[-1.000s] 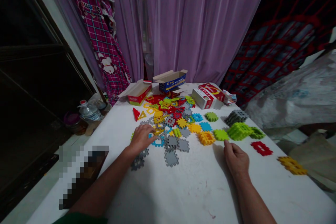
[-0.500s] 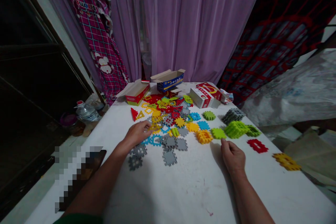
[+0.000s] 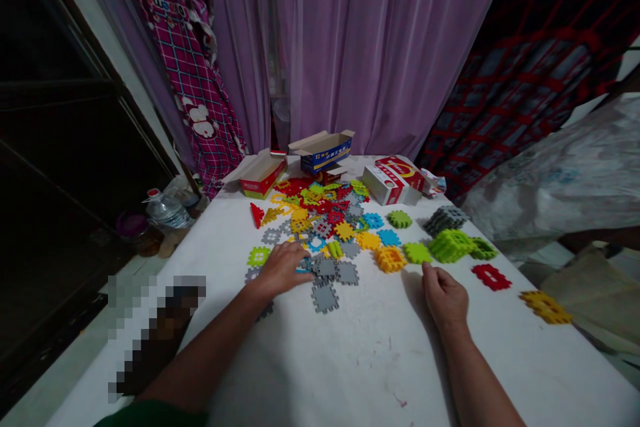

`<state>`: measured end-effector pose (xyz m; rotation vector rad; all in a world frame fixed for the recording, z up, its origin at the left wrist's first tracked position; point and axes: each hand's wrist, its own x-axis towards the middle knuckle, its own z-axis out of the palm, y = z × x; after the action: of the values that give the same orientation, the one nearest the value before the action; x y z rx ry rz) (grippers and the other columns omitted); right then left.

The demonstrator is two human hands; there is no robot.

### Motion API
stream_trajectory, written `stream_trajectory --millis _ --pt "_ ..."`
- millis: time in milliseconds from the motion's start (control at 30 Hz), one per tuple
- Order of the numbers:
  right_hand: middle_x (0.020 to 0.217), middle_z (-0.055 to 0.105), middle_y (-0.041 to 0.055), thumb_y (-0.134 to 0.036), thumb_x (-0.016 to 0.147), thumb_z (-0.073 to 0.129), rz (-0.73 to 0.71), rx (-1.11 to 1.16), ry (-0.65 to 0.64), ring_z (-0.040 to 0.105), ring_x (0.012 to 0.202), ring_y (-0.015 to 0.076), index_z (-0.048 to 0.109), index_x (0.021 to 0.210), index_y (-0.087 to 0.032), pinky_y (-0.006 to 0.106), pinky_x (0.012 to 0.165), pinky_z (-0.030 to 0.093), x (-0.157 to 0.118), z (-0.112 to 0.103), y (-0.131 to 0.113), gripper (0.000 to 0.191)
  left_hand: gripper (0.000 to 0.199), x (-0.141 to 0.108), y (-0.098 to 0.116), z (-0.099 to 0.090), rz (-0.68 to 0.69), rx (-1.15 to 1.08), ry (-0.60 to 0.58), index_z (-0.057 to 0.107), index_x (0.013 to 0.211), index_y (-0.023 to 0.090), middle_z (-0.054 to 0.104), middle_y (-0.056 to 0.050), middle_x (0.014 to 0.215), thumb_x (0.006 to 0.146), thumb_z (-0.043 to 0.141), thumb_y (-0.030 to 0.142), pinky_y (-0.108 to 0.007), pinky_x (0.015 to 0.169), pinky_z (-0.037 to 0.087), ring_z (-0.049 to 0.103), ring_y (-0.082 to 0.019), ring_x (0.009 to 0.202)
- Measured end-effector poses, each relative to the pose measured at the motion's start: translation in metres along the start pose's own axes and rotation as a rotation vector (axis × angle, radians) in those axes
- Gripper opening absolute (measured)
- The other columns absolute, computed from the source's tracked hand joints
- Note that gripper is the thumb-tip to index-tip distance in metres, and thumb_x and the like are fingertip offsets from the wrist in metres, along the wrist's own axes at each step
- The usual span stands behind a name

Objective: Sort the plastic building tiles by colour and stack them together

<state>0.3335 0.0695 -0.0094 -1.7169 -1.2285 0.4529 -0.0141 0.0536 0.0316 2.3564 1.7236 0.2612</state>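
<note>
My left hand lies palm down over the near-left side of the heap of plastic interlocking pieces, thumb apart from the fingers. Partly under it are a blue piece and grey pieces; its palm is hidden. Left of its knuckles lies a lime-green windowed square. Grey solid squares spread out right of the thumb. My right hand rests on the table as a loose fist, nothing visible in it. Just beyond its knuckles is a lime-green piece, with a yellow stack to the left.
Lime-green and dark grey stacks stand at right, with red and yellow pieces nearer the edge. Opened red and blue boxes and a red-white box line the back. A dark object, partly pixelated, lies left.
My left hand has moved right and nearer to me, from the yellow pieces to the blue and grey ones. A lime-green windowed square now lies at its left. My right hand stays put.
</note>
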Motion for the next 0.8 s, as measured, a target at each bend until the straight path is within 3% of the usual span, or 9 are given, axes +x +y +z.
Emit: stream_trajectory --millis 233,467,600,700,800 --pt "0.048 0.039 -0.0038 -0.061 0.077 0.049 -0.009 0.006 0.005 0.04 0.051 0.0125 0.043 0.052 -0.023 0.026 0.053 0.033 0.0 0.001 0.003 0.046 0.022 0.005 -0.01 -0.002 -0.008 -0.021 0.038 0.069 0.101 0.026 0.068 -0.003 0.113 0.082 0.068 0.036 -0.037 0.098 0.041 0.058 -0.024 0.112" --pt "0.048 0.039 -0.0036 -0.06 0.078 0.049 -0.002 0.014 0.008 0.041 0.051 0.0125 0.043 0.052 -0.023 0.026 0.053 0.033 0.0 0.002 0.005 0.046 0.015 0.005 -0.01 -0.003 -0.027 -0.005 0.041 0.069 0.096 0.025 0.071 -0.003 0.107 0.084 0.061 0.03 -0.034 0.095 0.042 0.061 -0.022 0.106" --pt "0.048 0.038 -0.0038 -0.061 0.077 0.049 -0.01 0.006 0.009 0.039 0.052 0.0124 0.041 0.052 -0.023 0.026 0.053 0.033 0.0 0.002 0.003 0.046 0.02 0.012 -0.013 -0.009 -0.062 0.031 0.129 0.07 0.094 0.023 0.072 -0.005 0.102 0.091 0.05 0.027 -0.036 0.093 0.043 0.063 -0.022 0.101" --pt "0.048 0.039 -0.0037 -0.06 0.077 0.048 -0.013 0.003 0.005 0.04 0.052 0.0126 0.042 0.053 -0.023 0.026 0.053 0.033 0.001 0.001 0.002 0.045 0.023 0.022 -0.031 -0.021 -0.205 -0.015 0.22 0.071 0.095 0.022 0.072 -0.006 0.102 0.092 0.049 0.031 -0.032 0.089 0.046 0.064 -0.021 0.099" --pt "0.048 0.039 -0.0036 -0.06 0.078 0.048 -0.018 -0.002 0.01 0.041 0.052 0.0127 0.042 0.053 -0.022 0.026 0.054 0.034 0.0 0.0 0.002 0.045 0.032 0.027 -0.059 -0.034 -0.489 -0.04 0.331 0.069 0.107 0.02 0.071 -0.007 0.11 0.094 0.042 0.033 -0.03 0.086 0.049 0.065 -0.021 0.099"
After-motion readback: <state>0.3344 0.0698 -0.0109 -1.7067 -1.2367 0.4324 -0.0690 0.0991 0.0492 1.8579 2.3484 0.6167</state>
